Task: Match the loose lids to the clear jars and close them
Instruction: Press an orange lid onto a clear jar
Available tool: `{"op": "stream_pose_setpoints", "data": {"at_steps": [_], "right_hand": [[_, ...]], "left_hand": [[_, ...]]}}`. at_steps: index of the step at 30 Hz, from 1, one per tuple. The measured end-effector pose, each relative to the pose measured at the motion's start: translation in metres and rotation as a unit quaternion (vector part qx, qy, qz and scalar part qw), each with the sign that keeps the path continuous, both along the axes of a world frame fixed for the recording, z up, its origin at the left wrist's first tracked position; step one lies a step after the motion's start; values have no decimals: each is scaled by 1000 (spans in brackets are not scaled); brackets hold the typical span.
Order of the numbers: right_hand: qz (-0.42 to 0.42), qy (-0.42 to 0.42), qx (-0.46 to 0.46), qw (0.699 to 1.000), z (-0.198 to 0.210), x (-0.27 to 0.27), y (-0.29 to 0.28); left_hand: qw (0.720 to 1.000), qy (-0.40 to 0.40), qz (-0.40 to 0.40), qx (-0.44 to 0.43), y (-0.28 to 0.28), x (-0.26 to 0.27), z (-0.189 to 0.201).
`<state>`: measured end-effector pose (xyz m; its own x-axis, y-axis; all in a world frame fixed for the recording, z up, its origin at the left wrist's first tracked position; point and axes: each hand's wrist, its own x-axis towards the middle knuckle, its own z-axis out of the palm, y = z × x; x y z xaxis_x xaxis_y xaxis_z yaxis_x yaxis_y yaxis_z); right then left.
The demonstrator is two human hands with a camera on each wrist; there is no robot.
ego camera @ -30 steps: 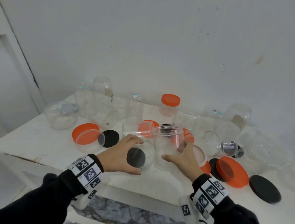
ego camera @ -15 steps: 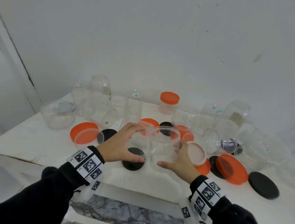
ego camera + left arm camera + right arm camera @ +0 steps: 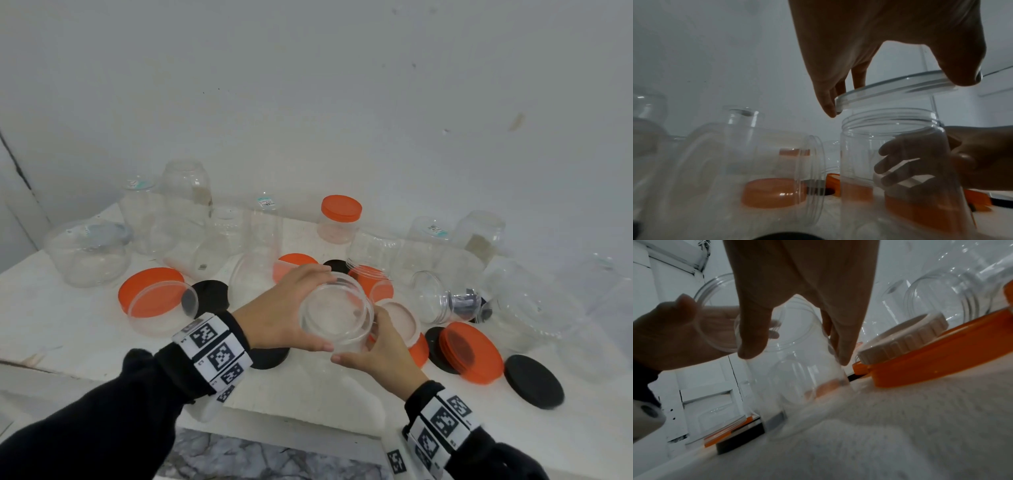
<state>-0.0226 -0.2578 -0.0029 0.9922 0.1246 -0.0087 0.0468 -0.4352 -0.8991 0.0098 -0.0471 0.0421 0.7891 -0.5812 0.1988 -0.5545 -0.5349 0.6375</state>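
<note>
A clear, open jar (image 3: 346, 339) stands near the table's front edge, and my right hand (image 3: 373, 346) grips its side. In the right wrist view the thumb and fingers (image 3: 840, 337) wrap round the jar (image 3: 797, 369). My left hand (image 3: 294, 308) holds a clear lid (image 3: 335, 311) by its rim, right over the jar's mouth. The left wrist view shows the lid (image 3: 894, 86) tilted and a little above the threaded rim of the jar (image 3: 890, 123), not touching it.
On the white table (image 3: 68, 329) several clear jars stand or lie along the back, one closed with an orange lid (image 3: 340, 209). Loose orange lids (image 3: 150, 291) (image 3: 471, 353), black lids (image 3: 534, 382) (image 3: 270, 358) and a white lid (image 3: 399, 318) lie around my hands.
My left hand has lifted the clear lid off the black lid on the table and carried it right, over the jar's mouth. My right hand has stayed on the jar.
</note>
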Motion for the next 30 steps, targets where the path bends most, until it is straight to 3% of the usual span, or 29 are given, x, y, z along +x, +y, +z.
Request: {"op": "stream_pose_setpoints", "data": {"at_steps": [6, 18, 26, 30], "right_hand": [[10, -8, -17, 1000, 7, -6, -3], [-33, -18, -24, 999, 3, -19, -19], [15, 5, -26, 1000, 32, -13, -38], [92, -58, -163, 981, 69, -2, -30]], "left_hand": [[998, -23, -23, 56, -17, 6, 2], [994, 14, -48, 95, -45, 10, 5], [986, 165, -14, -32, -34, 6, -14], [975, 210, -1, -74, -33, 7, -26]]}}
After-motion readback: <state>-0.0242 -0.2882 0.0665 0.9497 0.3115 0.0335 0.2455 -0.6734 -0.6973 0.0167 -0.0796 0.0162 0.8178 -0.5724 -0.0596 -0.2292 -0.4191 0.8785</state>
